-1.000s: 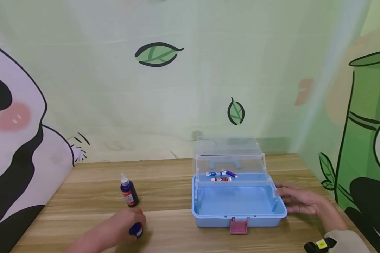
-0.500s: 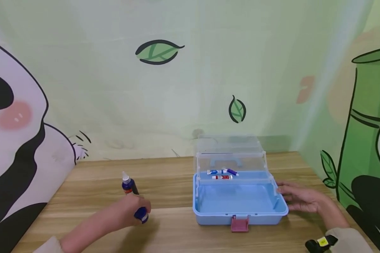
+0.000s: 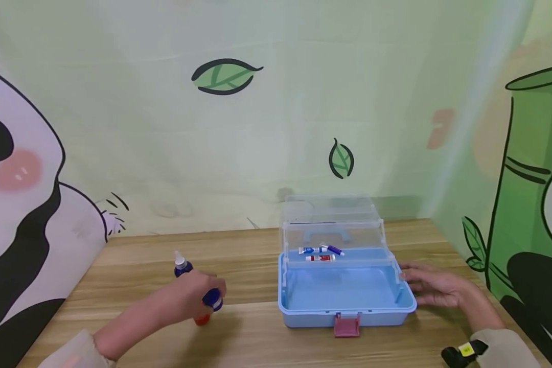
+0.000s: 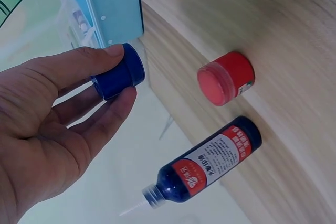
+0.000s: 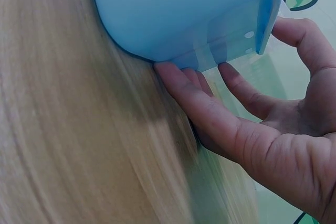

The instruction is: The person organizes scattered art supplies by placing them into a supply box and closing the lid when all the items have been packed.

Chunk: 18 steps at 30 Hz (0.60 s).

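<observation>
My left hand (image 3: 188, 299) pinches a small blue jar (image 4: 118, 74) between thumb and fingers, above the table. Below it stands a red jar (image 4: 226, 80), mostly covered by the hand in the head view. Behind the hand is an upright dark blue bottle (image 4: 210, 161) with a clear nozzle and a red-and-white label. My right hand (image 3: 437, 289) rests against the right side of a light blue plastic box (image 3: 303, 321), thumb at the rim and fingertips along the wall (image 5: 173, 19). The box's clear lid (image 3: 333, 212) is raised.
A blue tube (image 3: 309, 250), a red-and-white tube (image 3: 320, 258) and a purple tube (image 3: 335, 250) lie toward the back of the box. A pink latch (image 3: 347, 325) hangs at its front. A printed cloth wall (image 3: 280, 112) stands behind the wooden table (image 3: 253, 347).
My left hand has lifted the blue jar and moved it right, away from the red jar. The right hand stays at the box's side.
</observation>
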### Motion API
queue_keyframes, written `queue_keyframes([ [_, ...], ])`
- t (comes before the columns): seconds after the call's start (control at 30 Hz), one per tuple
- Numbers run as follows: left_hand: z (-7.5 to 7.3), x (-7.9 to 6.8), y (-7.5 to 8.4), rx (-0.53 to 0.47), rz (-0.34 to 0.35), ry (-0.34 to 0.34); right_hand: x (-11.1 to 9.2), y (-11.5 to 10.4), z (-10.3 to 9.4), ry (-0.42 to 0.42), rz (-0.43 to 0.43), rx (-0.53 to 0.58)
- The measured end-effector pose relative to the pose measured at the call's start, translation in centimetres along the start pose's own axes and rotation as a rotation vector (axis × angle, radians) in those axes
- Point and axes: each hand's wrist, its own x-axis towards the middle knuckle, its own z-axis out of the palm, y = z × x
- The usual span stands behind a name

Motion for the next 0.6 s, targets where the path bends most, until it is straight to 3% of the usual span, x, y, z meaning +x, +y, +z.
queue_keyframes([
  [0.6,-0.1,1.8,0.3,0.007,-0.085,-0.019,-0.1,-0.2,0.3,0.012,0.004,0.004],
])
